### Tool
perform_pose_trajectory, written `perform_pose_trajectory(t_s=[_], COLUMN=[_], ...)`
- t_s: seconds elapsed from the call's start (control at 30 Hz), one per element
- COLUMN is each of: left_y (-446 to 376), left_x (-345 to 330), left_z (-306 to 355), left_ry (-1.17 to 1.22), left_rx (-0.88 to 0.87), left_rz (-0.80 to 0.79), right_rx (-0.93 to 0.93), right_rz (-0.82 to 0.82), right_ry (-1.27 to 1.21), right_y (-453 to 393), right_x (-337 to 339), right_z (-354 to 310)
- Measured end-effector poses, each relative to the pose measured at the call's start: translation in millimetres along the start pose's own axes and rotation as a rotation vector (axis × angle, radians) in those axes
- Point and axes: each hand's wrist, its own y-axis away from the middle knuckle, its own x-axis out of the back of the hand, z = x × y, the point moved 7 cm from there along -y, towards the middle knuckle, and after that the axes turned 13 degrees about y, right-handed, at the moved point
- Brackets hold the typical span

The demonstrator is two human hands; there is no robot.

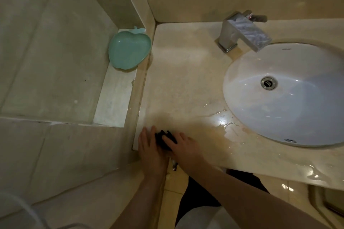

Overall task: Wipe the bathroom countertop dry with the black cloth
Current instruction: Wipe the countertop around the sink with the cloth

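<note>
The black cloth [161, 139] lies bunched at the near left corner of the beige stone countertop [186, 83]. My left hand [149, 149] lies flat beside it on the left, fingers straight and touching its edge. My right hand [183, 148] presses down on the cloth from the right with its fingers laid over it. Most of the cloth is hidden under the two hands. A puddle of water [229, 126] shines on the counter to the right of the hands, near the sink rim.
A white oval sink [242, 72] with a metal drain [269, 83] is set into the counter at right, a chrome faucet [242, 31] behind it. A teal apple-shaped dish [128, 50] sits on a lower ledge at left. More water [312, 173] pools at the front right edge.
</note>
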Motion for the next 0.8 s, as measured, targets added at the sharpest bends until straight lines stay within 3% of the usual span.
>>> perform_pose_trajectory(t_s=[0.07, 0.17, 0.37, 0.5, 0.57, 0.67, 0.8], left_y=[0.8, 1.4, 1.7, -0.2, -0.7, -6.6, -4.6], left_x=[-6.3, -12.1, -11.6, -5.6, -1.8, 11.9, 33.2], left_z=[-4.5, -9.8, -6.5, -5.9, -5.3, -6.1, -15.7], left_ry=[-0.04, -0.069, -0.099, -0.075, -0.043, -0.011, 0.176], left_rx=[-0.016, -0.016, 0.011, 0.031, 0.028, -0.015, 0.079], left_rz=[-0.005, 0.011, -0.005, -0.043, -0.088, -0.15, -0.093], right_rx=[-0.01, -0.168, -0.565, -0.751, -0.793, -0.702, -0.481], right_rz=[0.069, 0.156, 0.151, 0.181, 0.269, 0.349, 0.233], right_ry=[0.088, 0.049, 0.034, -0.038, -0.121, -0.321, -0.477], right_y=[0.7, 20.6, 86.2, 97.7, 89.7, 50.2, -26.0], right_x=[0.9, 16.7, 36.3, 51.8, 66.4, 87.4, 80.2], right_z=[15.4, 71.5, 194.1, 231.7, 224.2, 167.3, 58.1])
